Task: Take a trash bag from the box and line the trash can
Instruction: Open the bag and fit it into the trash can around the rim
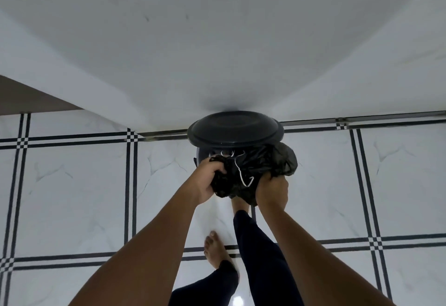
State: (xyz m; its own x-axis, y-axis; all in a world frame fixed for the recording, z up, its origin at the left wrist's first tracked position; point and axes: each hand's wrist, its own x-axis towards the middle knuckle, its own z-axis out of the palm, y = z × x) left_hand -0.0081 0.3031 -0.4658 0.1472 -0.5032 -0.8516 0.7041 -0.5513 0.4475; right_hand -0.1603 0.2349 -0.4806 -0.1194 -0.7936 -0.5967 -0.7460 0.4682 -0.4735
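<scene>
A dark round trash can stands against the white wall, its lid (pixel 235 125) raised and tilted back. A crumpled black trash bag (pixel 255 168) with a thin white drawstring lies bunched over the can's mouth. My left hand (pixel 207 180) grips the bag's left side and my right hand (pixel 271 191) grips its lower right edge. The bag and my hands hide most of the can's body. My right foot is stretched toward the can's base. No bag box is in view.
White marble-look floor tiles (pixel 72 197) with black line borders spread all around. The white wall (pixel 217 40) rises right behind the can. A brown surface (pixel 29 100) shows at the far left. My left foot (pixel 216 250) rests on the floor below my arms.
</scene>
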